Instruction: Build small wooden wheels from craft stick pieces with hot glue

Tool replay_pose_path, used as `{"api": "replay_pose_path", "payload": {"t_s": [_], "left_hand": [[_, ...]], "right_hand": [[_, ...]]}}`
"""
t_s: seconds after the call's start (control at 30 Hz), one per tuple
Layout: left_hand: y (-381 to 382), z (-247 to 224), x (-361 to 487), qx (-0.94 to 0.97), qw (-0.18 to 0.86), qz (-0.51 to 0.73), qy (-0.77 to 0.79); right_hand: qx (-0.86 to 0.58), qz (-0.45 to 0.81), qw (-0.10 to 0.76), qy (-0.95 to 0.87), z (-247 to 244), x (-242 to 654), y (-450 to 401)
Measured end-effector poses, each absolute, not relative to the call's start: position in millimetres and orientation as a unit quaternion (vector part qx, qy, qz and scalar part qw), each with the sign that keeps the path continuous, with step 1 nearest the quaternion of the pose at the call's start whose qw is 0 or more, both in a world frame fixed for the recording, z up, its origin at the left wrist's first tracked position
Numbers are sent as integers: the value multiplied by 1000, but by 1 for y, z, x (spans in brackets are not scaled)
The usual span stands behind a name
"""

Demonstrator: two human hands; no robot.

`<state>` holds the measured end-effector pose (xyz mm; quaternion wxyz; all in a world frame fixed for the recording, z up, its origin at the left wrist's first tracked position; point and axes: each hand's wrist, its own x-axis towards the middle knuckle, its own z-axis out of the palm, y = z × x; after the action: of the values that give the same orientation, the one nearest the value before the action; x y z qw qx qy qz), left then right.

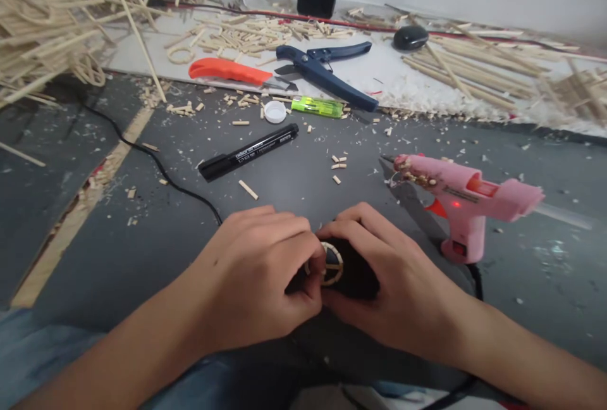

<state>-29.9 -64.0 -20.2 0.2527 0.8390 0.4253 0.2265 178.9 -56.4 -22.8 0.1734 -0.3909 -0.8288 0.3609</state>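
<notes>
A small ring of pale wood (339, 253) with a thin bar across its middle is held between my hands, near the table's front edge. My left hand (260, 271) pinches its left side between thumb and bent fingers, which cover part of it. The curved fingers and thumb of my right hand (398, 271) close around the ring from above and below, leaving a dark hollow under the palm. To the right stands a pink hot glue gun (467, 198), its red light lit and a clear glue stick (566, 215) jutting from the back.
Beyond my hands lie a black marker (249, 152), a white cap (275, 112), a green lighter (317, 106), an orange utility knife (230, 71) and blue cutters (327, 74). Stick structures (52, 24) pile up at far left. A black cable (152, 155) crosses the table (284, 192).
</notes>
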Motion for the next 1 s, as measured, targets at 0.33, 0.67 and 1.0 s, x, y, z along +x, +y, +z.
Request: {"api": "replay_pose_path", "payload": {"t_s": [0.33, 0.67, 1.0], "left_hand": [[-61, -23, -28, 878, 177, 220, 386], [-59, -24, -32, 883, 175, 204, 385], [-57, -21, -30, 880, 195, 182, 393]], "right_hand": [[-376, 339, 214, -836, -27, 178, -56], [-368, 317, 206, -850, -25, 179, -56], [-360, 319, 209, -851, -25, 178, -55]]}}
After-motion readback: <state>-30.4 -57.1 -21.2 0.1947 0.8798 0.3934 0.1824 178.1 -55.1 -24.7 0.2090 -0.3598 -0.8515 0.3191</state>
